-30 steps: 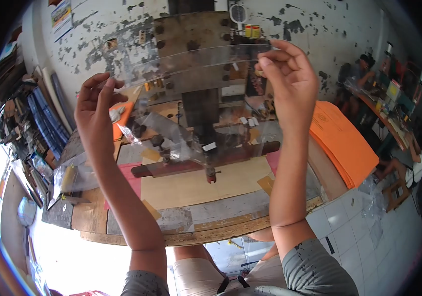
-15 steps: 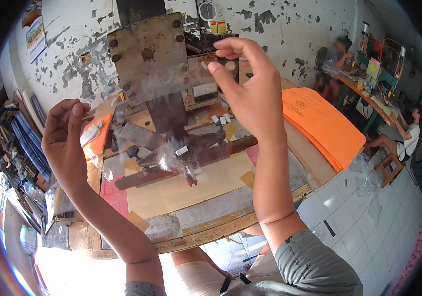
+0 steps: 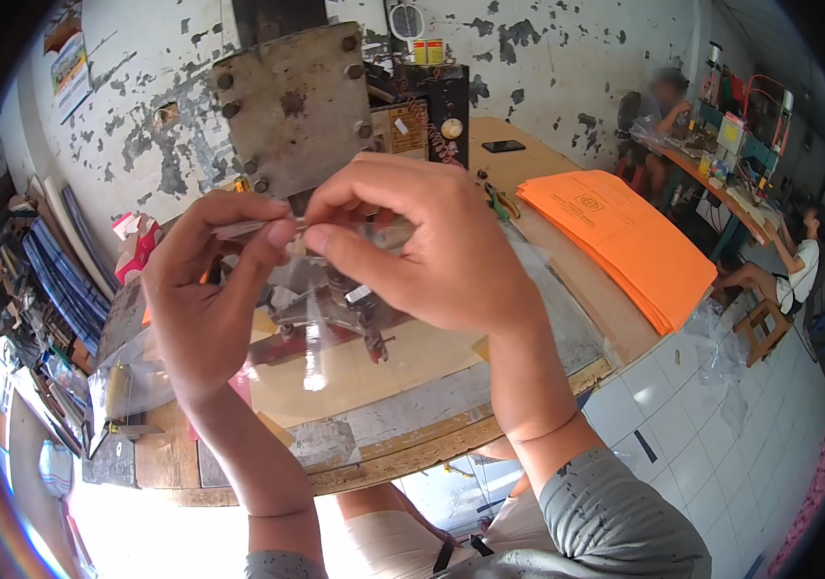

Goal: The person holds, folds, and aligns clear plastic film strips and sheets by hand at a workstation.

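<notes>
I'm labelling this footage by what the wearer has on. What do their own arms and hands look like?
Both the left hand and the right hand are bare, with no gloves, watch or visible rings. The right sleeve is short and grey with scattered dark flecks; the left sleeve, partly cut off, is grey too.

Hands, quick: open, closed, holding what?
Left hand: closed, pinching clear film.
Right hand: fingers drawn in beside the left's; whether they grip film cannot be told.
</notes>
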The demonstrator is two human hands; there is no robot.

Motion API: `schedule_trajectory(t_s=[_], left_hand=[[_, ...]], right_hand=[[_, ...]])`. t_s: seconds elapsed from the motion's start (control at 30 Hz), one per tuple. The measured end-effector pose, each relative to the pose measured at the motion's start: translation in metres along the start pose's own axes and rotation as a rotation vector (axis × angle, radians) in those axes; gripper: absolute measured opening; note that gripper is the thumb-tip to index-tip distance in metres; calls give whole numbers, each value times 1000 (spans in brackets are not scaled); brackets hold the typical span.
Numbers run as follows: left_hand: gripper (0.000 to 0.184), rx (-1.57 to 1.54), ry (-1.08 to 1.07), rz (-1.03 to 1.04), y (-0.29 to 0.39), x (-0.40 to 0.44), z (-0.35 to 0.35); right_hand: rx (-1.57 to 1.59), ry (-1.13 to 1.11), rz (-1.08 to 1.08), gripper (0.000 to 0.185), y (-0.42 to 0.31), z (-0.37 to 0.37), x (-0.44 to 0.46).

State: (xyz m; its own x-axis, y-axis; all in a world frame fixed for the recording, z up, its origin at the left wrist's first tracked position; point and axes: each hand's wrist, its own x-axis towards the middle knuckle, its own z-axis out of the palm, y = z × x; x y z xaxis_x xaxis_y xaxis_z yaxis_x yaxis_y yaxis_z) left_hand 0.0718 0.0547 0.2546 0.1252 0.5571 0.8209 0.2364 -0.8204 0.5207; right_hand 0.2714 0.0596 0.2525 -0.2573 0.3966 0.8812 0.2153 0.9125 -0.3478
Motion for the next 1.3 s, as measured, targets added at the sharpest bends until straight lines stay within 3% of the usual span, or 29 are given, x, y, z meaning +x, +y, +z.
schedule_trajectory(t_s=[0.03, 0.27, 0.5, 0.67, 0.97, 1.3], left_hand=[[16, -27, 54, -26, 1, 0, 6], [17, -156, -109, -260, -8, 7, -2], [16, -170, 5, -142, -14, 10, 2], [16, -168, 17, -167, -14, 10, -4], [15, -95, -19, -125, -6, 5, -4], [14, -155, -20, -114, 1, 2, -1]], right_hand=[[21, 12, 26, 9, -1, 0, 0], [41, 107, 172, 9, 12, -13, 3], [-5, 86, 230, 9, 17, -27, 2], [38, 60, 271, 8, 19, -27, 1], [-181, 42, 12, 6, 6, -29, 0], [-120, 46, -25, 8, -8, -21, -1]])
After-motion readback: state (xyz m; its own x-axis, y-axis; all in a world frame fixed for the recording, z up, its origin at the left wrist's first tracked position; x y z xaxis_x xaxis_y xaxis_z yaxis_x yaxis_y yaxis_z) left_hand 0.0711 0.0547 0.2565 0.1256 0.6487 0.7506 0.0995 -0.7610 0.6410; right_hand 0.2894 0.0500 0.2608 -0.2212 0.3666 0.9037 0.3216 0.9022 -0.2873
